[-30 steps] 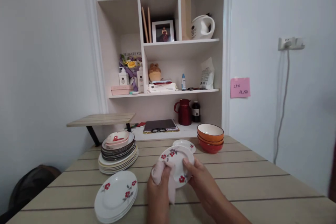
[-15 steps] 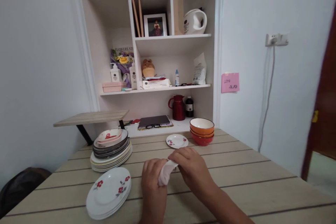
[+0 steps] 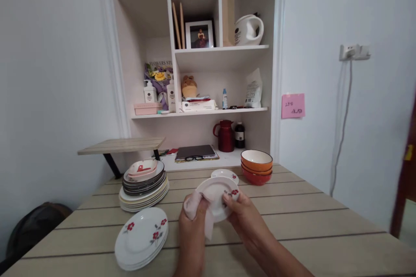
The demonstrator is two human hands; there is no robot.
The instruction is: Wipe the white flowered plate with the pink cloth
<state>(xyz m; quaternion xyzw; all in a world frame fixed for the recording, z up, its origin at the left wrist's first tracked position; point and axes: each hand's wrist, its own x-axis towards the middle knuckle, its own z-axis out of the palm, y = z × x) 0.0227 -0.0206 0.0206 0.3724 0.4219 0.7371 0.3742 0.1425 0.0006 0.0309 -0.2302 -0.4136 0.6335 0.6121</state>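
Note:
A small white plate with red flowers [image 3: 216,192] is tilted up toward me above the table. My right hand [image 3: 242,214] grips its right edge, thumb on the face and fingers behind. Bunched in my left hand [image 3: 194,218] is a pale pink cloth [image 3: 208,220], pressed against the plate's left side with one end hanging down. Just behind lies another small flowered plate [image 3: 224,175], partly covered by the held one. A stack of larger flowered plates [image 3: 139,238] sits to the left of my left hand.
Orange and red bowls [image 3: 256,166] are stacked at the back right. Mixed plates with a pinkish dish on top form a taller stack [image 3: 144,190] at the left, near a small raised wooden shelf [image 3: 121,145]. Behind the table [image 3: 292,225], a red jug [image 3: 225,135] stands in the cabinet.
The small plate has come into view, its face turned toward me. My right hand now grips its edge rather than being close against the cloth. The view has shifted slightly left.

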